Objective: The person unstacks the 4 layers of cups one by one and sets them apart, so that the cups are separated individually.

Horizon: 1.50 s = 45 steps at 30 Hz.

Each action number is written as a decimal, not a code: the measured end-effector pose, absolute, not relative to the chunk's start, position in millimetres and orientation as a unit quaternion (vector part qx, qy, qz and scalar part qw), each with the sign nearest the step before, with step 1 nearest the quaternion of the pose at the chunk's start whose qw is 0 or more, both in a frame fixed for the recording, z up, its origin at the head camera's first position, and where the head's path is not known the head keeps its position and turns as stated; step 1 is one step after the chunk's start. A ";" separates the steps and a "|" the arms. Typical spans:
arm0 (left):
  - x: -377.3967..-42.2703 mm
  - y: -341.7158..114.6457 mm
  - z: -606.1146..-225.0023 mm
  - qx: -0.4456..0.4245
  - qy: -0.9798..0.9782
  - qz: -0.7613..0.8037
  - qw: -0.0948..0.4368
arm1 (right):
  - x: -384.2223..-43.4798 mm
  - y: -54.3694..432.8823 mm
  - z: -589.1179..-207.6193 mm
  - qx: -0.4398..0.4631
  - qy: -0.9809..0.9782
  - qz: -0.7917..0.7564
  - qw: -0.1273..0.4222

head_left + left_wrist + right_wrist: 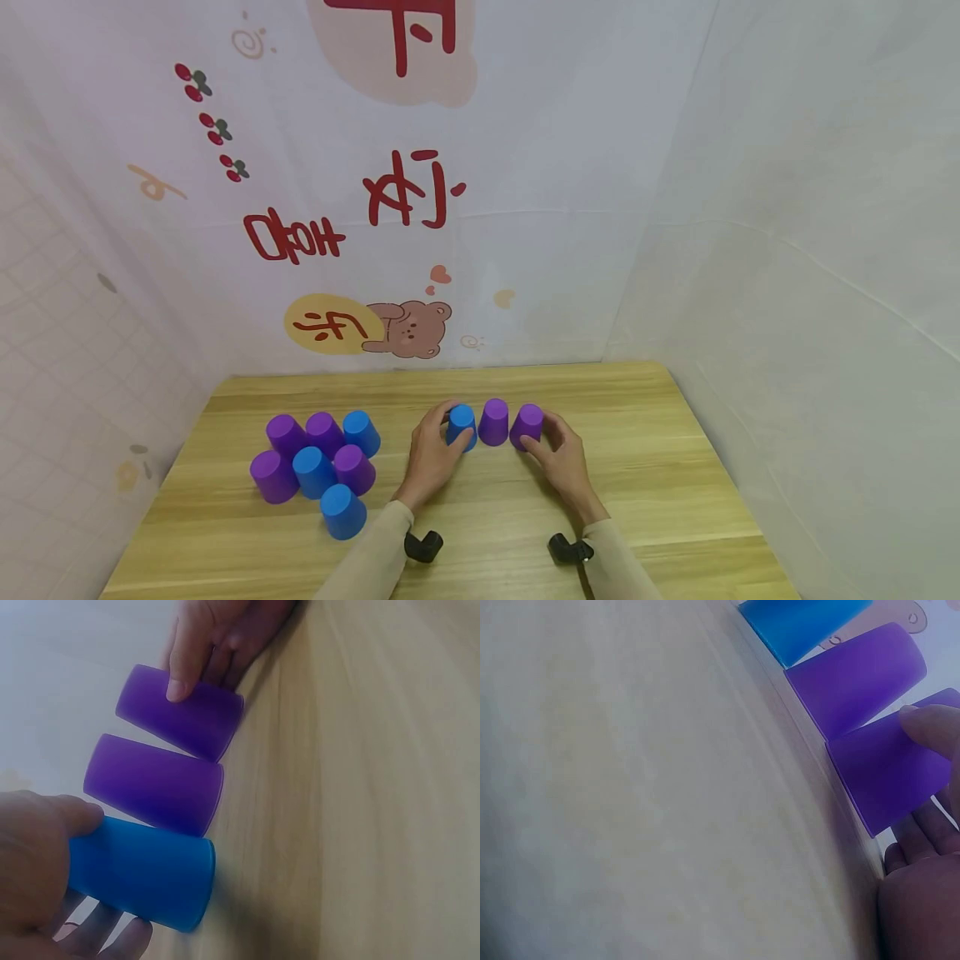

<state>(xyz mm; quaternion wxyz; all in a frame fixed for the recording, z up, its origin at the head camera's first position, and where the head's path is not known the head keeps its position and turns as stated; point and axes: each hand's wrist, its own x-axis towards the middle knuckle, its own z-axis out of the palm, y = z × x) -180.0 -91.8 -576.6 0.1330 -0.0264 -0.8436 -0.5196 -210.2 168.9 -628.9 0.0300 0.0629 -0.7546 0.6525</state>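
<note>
Three upside-down cups stand side by side in a row on the table: a blue cup (pixel 461 427) at the left, a purple cup (pixel 494 422) in the middle and another purple cup (pixel 527 427) at the right. My left hand (pixel 433 454) grips the blue cup, its thumb on the near side and fingers curled around the far left. With thumb in front and fingers behind, my right hand (pixel 564 460) holds the right purple cup. In the left wrist view the middle cup (pixel 154 784) has no fingers on it, and its rim is right at the rims of both neighbours.
Left of my left hand, several more upside-down blue and purple cups stand grouped on the wooden table (pixel 495 525), with one blue cup (pixel 343 512) nearest me. A printed cloth (pixel 540 317) rises behind the table, and a pale cloth (pixel 810 358) hangs along the right side.
</note>
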 end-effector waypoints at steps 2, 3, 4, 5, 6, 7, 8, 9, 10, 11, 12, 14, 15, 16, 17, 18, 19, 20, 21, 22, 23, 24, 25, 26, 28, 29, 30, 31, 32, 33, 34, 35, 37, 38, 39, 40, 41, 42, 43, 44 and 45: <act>-178.8 -91.6 -575.8 -0.024 -0.841 -0.523 0.134 | -210.5 168.8 -628.7 0.062 -0.755 0.652 0.030; -178.1 -91.7 -575.2 -0.022 -0.840 -0.526 0.134 | -210.7 168.8 -628.5 0.062 -0.756 0.651 0.029; -177.2 -91.8 -574.4 -0.019 -0.838 -0.529 0.135 | -210.8 168.7 -628.1 0.062 -0.756 0.651 0.029; -176.2 -91.8 -573.9 -0.018 -0.837 -0.530 0.136 | -211.0 168.5 -627.8 0.062 -0.757 0.650 0.029; -175.3 -91.9 -573.4 -0.016 -0.835 -0.532 0.137 | -211.1 168.5 -627.3 0.062 -0.757 0.650 0.029; -174.2 -92.0 -572.8 -0.016 -0.834 -0.533 0.140 | -211.3 168.4 -626.9 0.062 -0.757 0.650 0.029; -173.0 -92.3 -572.1 -0.014 -0.833 -0.535 0.142 | -211.4 168.4 -626.6 0.062 -0.757 0.650 0.029; -171.7 -92.8 -571.2 -0.015 -0.833 -0.534 0.146 | -211.6 168.5 -626.4 0.061 -0.757 0.650 0.029; -170.4 -93.1 -570.3 -0.016 -0.832 -0.534 0.148 | -211.7 168.5 -626.4 0.061 -0.756 0.651 0.029; -169.0 -93.4 -569.5 -0.015 -0.833 -0.533 0.150 | -211.7 168.7 -626.2 0.059 -0.756 0.652 0.029; -167.5 -93.9 -568.3 -0.014 -0.832 -0.533 0.151 | -211.7 168.8 -626.0 0.059 -0.755 0.652 0.028; -164.1 -94.7 -565.4 -0.013 -0.833 -0.532 0.154 | -212.0 169.0 -626.2 0.058 -0.755 0.652 0.028; -162.3 -95.1 -563.7 -0.014 -0.833 -0.531 0.156 | -212.2 169.2 -626.4 0.058 -0.756 0.652 0.028; -160.5 -95.3 -562.2 -0.013 -0.832 -0.532 0.156 | -212.2 169.3 -626.4 0.057 -0.756 0.651 0.028; -158.6 -95.8 -560.5 -0.014 -0.833 -0.530 0.157 | -212.2 169.4 -626.3 0.057 -0.756 0.651 0.028; -156.6 -96.3 -558.5 -0.016 -0.833 -0.530 0.159 | -212.2 169.4 -626.4 0.058 -0.758 0.649 0.029; -154.4 -96.7 -556.4 -0.020 -0.833 -0.529 0.162 | -212.1 169.4 -626.3 0.057 -0.758 0.649 0.029; -152.2 -97.3 -554.2 -0.021 -0.832 -0.530 0.162 | -212.0 169.5 -626.2 0.056 -0.759 0.648 0.029; -150.1 -97.8 -552.1 -0.023 -0.832 -0.529 0.163 | -212.1 169.4 -626.3 0.055 -0.761 0.646 0.028; -147.8 -98.3 -550.0 -0.026 -0.832 -0.529 0.165 | -212.0 169.4 -626.3 0.055 -0.761 0.646 0.028; -145.6 -98.9 -547.7 -0.028 -0.831 -0.531 0.165 | -212.0 169.3 -626.4 0.055 -0.762 0.644 0.027; -143.4 -99.5 -545.4 -0.030 -0.829 -0.533 0.164 | -212.0 169.1 -626.4 0.054 -0.763 0.643 0.027; -141.2 -100.2 -543.0 -0.031 -0.828 -0.535 0.163 | -212.0 169.1 -626.4 0.054 -0.762 0.644 0.027; -139.1 -100.7 -540.7 -0.033 -0.828 -0.534 0.164 | -211.9 168.9 -626.4 0.054 -0.763 0.644 0.027; -135.0 -102.1 -535.8 -0.038 -0.827 -0.535 0.166 | -211.6 168.5 -626.2 0.056 -0.764 0.641 0.031; -133.1 -102.9 -533.3 -0.039 -0.827 -0.536 0.166 | -211.3 168.3 -626.0 0.058 -0.765 0.640 0.033; -131.1 -103.7 -530.7 -0.040 -0.827 -0.536 0.167 | -211.1 168.2 -625.7 0.059 -0.765 0.640 0.036; -129.1 -104.5 -528.3 -0.042 -0.827 -0.535 0.169 | -210.7 168.1 -625.5 0.060 -0.765 0.640 0.037; -127.1 -105.3 -525.8 -0.043 -0.826 -0.536 0.169 | -210.4 168.0 -625.3 0.060 -0.766 0.639 0.038; -125.2 -106.4 -523.5 -0.045 -0.826 -0.535 0.170 | -210.1 168.0 -625.2 0.061 -0.765 0.639 0.039; -123.3 -107.4 -521.3 -0.046 -0.826 -0.536 0.171 | -209.9 168.1 -625.1 0.061 -0.765 0.640 0.039; -121.4 -108.5 -519.0 -0.045 -0.825 -0.536 0.171 | -209.6 168.1 -625.3 0.061 -0.765 0.640 0.040; -117.2 -110.7 -514.5 -0.045 -0.824 -0.538 0.171 | -209.6 168.2 -625.7 0.061 -0.765 0.640 0.040; -115.0 -111.8 -512.3 -0.046 -0.823 -0.540 0.172 | -209.6 168.3 -626.0 0.062 -0.766 0.638 0.041; -112.8 -113.1 -510.1 -0.045 -0.823 -0.540 0.174 | -209.7 168.2 -626.1 0.063 -0.766 0.638 0.041; -110.4 -114.3 -507.7 -0.041 -0.822 -0.541 0.173 | -209.8 168.2 -626.4 0.063 -0.767 0.637 0.041; -107.8 -115.8 -505.2 -0.040 -0.821 -0.541 0.176 | -209.9 168.2 -626.4 0.062 -0.768 0.636 0.042; -105.1 -117.4 -502.8 -0.040 -0.821 -0.540 0.180 | -210.0 168.2 -626.7 0.063 -0.769 0.634 0.042; -102.4 -119.0 -500.5 -0.039 -0.822 -0.538 0.184 | -210.1 168.2 -626.9 0.062 -0.770 0.634 0.041; -99.7 -120.9 -498.2 -0.040 -0.823 -0.534 0.189 | -209.8 168.1 -626.7 0.060 -0.770 0.634 0.041; -97.1 -122.9 -495.8 -0.040 -0.825 -0.529 0.195 | -209.6 168.1 -626.8 0.062 -0.771 0.632 0.042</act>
